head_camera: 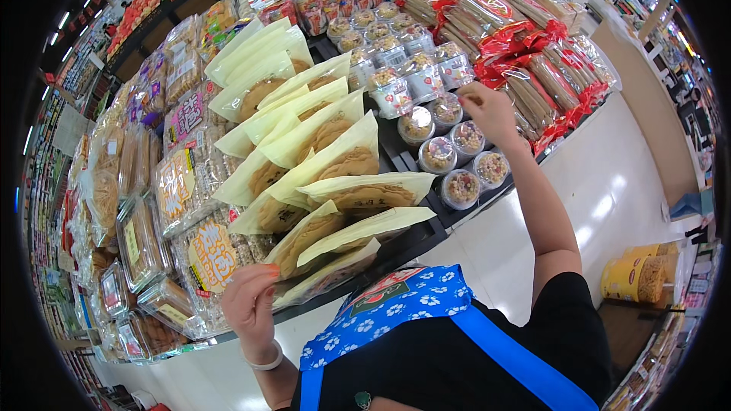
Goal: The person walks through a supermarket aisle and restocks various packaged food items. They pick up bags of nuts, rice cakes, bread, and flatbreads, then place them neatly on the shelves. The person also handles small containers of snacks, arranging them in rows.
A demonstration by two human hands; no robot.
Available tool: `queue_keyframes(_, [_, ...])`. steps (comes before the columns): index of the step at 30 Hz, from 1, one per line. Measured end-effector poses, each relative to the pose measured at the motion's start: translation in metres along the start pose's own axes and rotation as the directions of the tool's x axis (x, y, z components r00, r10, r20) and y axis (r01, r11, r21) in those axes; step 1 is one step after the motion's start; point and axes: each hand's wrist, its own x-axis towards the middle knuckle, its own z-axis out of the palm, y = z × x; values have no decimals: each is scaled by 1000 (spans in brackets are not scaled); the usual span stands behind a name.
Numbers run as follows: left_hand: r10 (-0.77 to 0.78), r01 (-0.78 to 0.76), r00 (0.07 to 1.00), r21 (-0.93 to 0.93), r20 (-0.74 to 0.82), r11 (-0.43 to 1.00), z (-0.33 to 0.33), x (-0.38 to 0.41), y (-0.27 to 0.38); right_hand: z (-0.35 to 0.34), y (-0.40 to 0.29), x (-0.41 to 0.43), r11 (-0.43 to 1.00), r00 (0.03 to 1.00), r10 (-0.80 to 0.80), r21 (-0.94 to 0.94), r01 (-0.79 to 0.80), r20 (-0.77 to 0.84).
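Observation:
My right hand hovers at the clear-lidded cups of cereal, with its fingertips near the lid of one; whether they touch it I cannot tell. Several cups stand lids up in front, while others behind lean with their printed sides showing. My left hand, a white band at its wrist, is beside the front of a row of flat round crackers in pale yellow paper sleeves. Its fingertips meet the edge of a front sleeve; its fingers are curled, and a firm grip cannot be made out.
Bagged puffed-grain bars and clear plastic boxes of snacks lie on the left. Red-trimmed packs of long sticks are piled on the right. A dark display edge runs before me. Yellow tubs stand at far right.

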Motion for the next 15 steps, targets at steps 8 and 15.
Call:
queue_keyframes(8, [-152,152,988,-5,-16,988,20,-34,17,34,-10,49,633,872,-373,-600,488,316])
queue_keyframes(15, [-358,372,920,67,-161,926,40,-72,33,60,4,123,461,757,-357,-601,652,547])
